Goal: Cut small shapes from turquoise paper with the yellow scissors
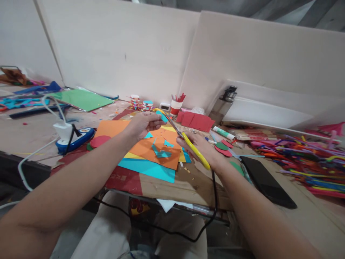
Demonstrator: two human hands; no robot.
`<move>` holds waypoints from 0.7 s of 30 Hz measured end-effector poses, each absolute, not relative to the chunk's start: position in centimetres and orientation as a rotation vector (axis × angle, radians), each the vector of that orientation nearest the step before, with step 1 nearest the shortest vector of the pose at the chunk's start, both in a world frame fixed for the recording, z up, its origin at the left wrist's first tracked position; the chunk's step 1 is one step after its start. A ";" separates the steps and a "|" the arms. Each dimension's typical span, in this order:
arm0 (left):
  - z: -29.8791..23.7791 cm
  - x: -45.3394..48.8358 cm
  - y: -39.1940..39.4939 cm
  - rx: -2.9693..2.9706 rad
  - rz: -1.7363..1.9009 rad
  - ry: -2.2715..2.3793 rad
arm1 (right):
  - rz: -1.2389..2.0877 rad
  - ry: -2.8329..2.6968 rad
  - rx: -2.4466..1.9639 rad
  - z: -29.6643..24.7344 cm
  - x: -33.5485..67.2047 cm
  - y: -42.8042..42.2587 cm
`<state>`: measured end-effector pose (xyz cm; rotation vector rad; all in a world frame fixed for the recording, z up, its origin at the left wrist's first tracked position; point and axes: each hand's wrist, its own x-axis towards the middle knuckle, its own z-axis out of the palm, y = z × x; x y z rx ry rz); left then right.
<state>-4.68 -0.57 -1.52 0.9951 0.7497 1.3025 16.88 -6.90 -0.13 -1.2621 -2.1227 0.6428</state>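
Observation:
My left hand (148,125) pinches a small blue piece of paper (162,116) between thumb and fingers, above the table. Closed around a pair of scissors with yellow handles (194,148) is my right hand (198,145). The scissor blades (174,124) point up and left, close beside the blue piece; whether they touch it I cannot tell. Below both hands lie an orange sheet (126,144) and a blue sheet (153,171), partly overlapping. Blue paper offcuts (163,154) rest on the orange sheet.
Red cards (196,121), a cup of red sticks (176,107) and a glue stick (223,133) stand or lie behind. To the right are a black phone (268,181) and many pipe cleaners (318,158). A blue power strip (75,140) with cables sits left.

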 end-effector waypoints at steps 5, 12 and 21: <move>-1.5 -4.6 -0.7 1.016 1.308 0.759 | 0.690 -2.140 -1.292 0.4 16.5 -7.4; -1.7 -4.8 -0.5 1.050 1.307 0.760 | 0.706 -2.146 -1.337 0.7 16.3 -7.9; -1.7 -4.8 -0.4 1.056 1.303 0.764 | 0.682 -2.172 -1.332 0.9 16.3 -7.9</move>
